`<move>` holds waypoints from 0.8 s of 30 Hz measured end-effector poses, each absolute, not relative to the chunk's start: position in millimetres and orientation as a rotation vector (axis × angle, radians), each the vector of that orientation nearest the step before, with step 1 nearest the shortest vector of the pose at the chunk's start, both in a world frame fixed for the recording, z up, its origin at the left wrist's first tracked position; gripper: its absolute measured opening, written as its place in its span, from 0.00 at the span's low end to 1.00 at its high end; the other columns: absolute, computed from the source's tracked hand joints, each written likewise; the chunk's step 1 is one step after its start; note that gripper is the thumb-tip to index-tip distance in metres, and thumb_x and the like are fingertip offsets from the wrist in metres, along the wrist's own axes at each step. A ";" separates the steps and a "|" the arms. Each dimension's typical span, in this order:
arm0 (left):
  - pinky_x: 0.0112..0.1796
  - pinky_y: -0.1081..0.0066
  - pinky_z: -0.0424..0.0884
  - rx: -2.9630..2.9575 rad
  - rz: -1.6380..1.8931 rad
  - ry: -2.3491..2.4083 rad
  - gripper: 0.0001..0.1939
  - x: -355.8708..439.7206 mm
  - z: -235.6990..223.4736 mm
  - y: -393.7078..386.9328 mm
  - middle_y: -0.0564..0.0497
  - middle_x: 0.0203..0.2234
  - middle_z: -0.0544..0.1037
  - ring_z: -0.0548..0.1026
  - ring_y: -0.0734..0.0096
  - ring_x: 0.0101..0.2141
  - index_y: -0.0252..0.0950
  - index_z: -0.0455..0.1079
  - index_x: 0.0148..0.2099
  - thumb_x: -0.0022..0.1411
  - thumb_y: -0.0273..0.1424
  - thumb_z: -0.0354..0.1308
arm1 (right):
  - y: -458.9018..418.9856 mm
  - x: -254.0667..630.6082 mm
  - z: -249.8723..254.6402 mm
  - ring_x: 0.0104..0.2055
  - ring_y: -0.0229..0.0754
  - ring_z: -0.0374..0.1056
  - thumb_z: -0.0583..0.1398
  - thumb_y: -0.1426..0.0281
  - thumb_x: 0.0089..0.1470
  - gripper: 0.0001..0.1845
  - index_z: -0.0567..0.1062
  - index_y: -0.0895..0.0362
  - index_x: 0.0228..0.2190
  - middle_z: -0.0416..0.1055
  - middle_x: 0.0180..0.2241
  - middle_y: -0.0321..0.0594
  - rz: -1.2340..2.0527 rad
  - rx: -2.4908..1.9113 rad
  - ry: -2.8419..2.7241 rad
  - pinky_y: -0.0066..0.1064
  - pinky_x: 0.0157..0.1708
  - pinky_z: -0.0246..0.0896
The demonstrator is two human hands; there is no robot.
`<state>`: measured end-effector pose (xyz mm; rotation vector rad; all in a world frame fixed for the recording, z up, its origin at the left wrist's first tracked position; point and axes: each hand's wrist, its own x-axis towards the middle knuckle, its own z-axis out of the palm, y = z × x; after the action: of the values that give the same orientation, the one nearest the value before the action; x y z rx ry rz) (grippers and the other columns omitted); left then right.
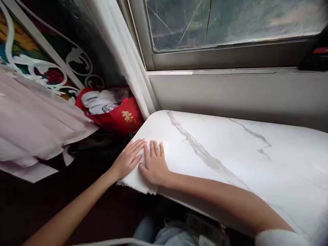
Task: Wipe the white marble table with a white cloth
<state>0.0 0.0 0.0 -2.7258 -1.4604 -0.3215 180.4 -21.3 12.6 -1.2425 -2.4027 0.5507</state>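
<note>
A white cloth [139, 179] lies over the near left corner of the white marble-patterned tabletop [241, 147], its frayed edge hanging past the front. My left hand [129, 159] rests flat on the cloth near the table's left edge, fingers stretched toward the far side. Just to its right, my right hand [155, 164] presses on the same cloth with fingers spread and palm down. The two hands are side by side and nearly touch. Part of the cloth is hidden under them.
Left of the table stands a red bag [116, 118] stuffed with grey fabric. Pale pink fabric [38, 123] drapes beside a white scrolled metal frame [51, 54]. A white curtain [123, 51] hangs at the table's far left corner. Behind runs a low wall beneath a window [230, 24].
</note>
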 end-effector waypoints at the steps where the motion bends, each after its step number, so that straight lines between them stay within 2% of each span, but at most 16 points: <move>1: 0.59 0.58 0.47 -2.711 -0.323 -1.476 0.26 4.1 -1.0 5.1 0.42 0.60 0.59 0.54 0.64 0.61 0.29 0.54 0.63 0.68 0.35 0.35 | -13.9 180.9 12.6 0.66 0.57 0.31 0.48 0.62 0.59 0.36 0.48 0.72 0.61 0.40 0.63 0.63 0.556 -1.278 -2.400 0.50 0.61 0.24; 6: 0.60 0.58 0.47 -2.667 -0.319 -1.509 0.26 34.0 -6.6 53.2 0.41 0.60 0.59 0.54 0.64 0.61 0.28 0.55 0.63 0.67 0.34 0.36 | 33.5 193.1 8.5 0.65 0.55 0.37 0.46 0.64 0.59 0.34 0.50 0.71 0.61 0.45 0.63 0.61 0.442 -1.442 -2.323 0.48 0.61 0.25; 16: 0.60 0.63 0.42 -2.708 -0.303 -1.507 0.25 122.2 -9.1 204.1 0.47 0.61 0.58 0.52 0.70 0.61 0.32 0.54 0.63 0.65 0.30 0.39 | 163.1 260.6 -3.7 0.65 0.47 0.40 0.42 0.66 0.60 0.31 0.52 0.69 0.61 0.48 0.63 0.53 0.156 -1.688 -2.209 0.42 0.61 0.27; 24: 0.60 0.62 0.44 -2.749 -0.343 -1.433 0.24 147.8 -13.6 256.8 0.49 0.60 0.60 0.55 0.70 0.60 0.35 0.56 0.62 0.66 0.30 0.40 | 201.7 279.7 -8.1 0.63 0.48 0.45 0.42 0.66 0.59 0.30 0.56 0.68 0.59 0.53 0.61 0.52 0.060 -1.788 -2.088 0.42 0.61 0.31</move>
<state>147.8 256.8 -13.6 -2.7487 -1.4331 -0.3430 279.7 201.7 -8.1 -1.7882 -2.0877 0.0604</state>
